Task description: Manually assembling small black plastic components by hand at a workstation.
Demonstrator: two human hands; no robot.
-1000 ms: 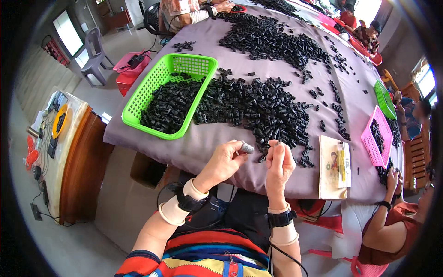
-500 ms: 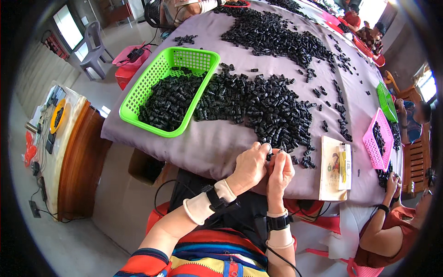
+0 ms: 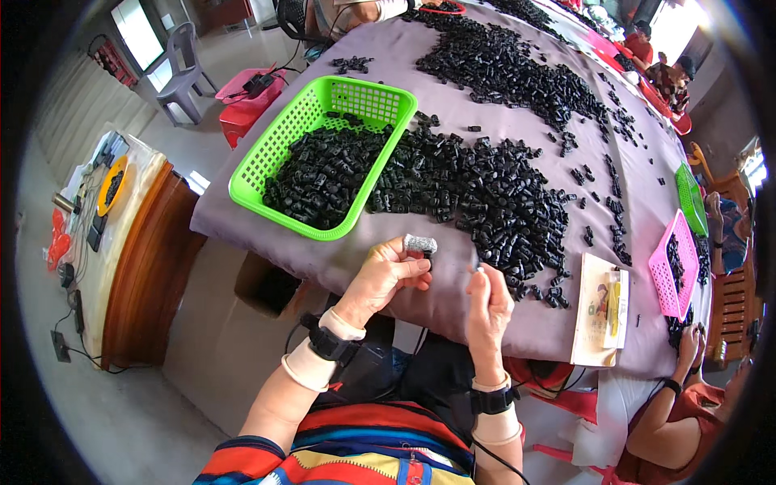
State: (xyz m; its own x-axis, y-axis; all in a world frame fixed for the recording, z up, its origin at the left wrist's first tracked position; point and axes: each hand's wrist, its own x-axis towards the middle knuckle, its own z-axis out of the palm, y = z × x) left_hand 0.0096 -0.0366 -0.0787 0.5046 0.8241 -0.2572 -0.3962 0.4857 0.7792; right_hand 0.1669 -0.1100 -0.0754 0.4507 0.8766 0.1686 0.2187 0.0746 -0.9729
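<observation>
Fingers of our left hand pinch a small black plastic cylinder, light, rigid, best held by its sides; right hand fingers close on something too small to tell.

My hands are apart again after meeting at the desk edge half a second ago. My left hand now pinches a small black part, I think, while my right hand lifts beside the pile.

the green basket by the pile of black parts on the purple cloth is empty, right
Not quite. The head view shows the green basket partly filled with black parts, not empty. It does sit beside the pile of black parts on the purple cloth.
</observation>
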